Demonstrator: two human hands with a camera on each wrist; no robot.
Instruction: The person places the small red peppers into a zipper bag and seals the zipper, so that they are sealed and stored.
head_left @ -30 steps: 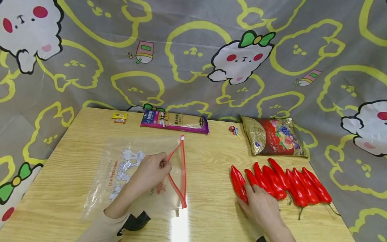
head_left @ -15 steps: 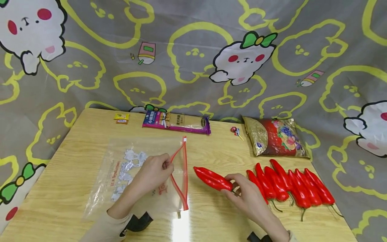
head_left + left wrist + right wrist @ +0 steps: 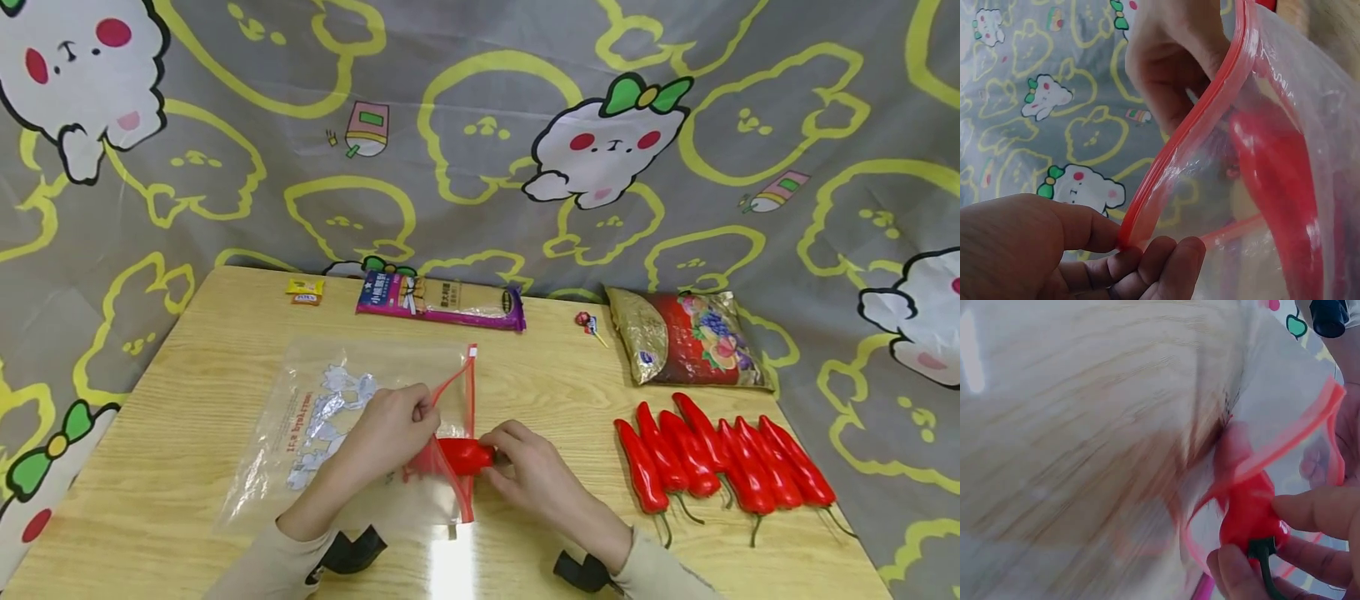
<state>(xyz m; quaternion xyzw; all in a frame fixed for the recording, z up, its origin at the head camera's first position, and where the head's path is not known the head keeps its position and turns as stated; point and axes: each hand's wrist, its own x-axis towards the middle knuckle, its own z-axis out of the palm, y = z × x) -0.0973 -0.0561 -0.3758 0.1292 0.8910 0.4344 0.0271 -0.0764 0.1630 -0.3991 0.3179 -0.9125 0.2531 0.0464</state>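
Observation:
My left hand pinches the red zip edge of a clear zip-lock bag, holding its mouth apart. In the left wrist view, thumb and fingertips grip that red rim. My right hand holds a red pepper by its stem end. The pepper's tip half lies inside the bag, seen through the plastic in the left wrist view. A green stem shows between my right fingers in the right wrist view. Several more red peppers lie in a row on the table at right.
Along the back of the wooden table lie two small candy packets, a purple pasta pack, a lollipop and a gold-and-red bag. A patterned cloth hangs behind and at both sides.
My right hand has picked a red pepper off the left end of the row, carried it left and moved its tip into the bag mouth. My left hand keeps its pinch on the bag.

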